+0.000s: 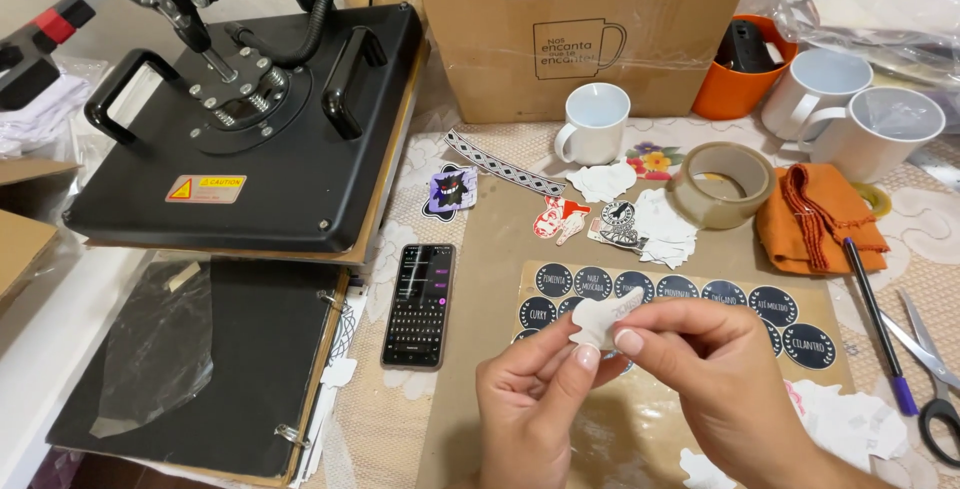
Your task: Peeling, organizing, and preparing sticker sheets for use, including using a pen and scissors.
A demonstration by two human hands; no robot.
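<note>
Both hands pinch the small white cutout (604, 315): left hand (530, 389) from the near-left, right hand (715, 364) from the right, long axis tilting up-right.

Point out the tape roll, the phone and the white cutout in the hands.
tape roll (719, 185), head view, on its front outer wall.
phone (419, 305), head view, mid-screen.
white cutout (603, 316), head view, on its exposed middle.

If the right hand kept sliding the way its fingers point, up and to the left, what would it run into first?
Probably the left hand, whose fingers meet the right hand on the small white cutout both pinch. Past that, the phone lies roughly along that line, though depth is unclear.
</note>
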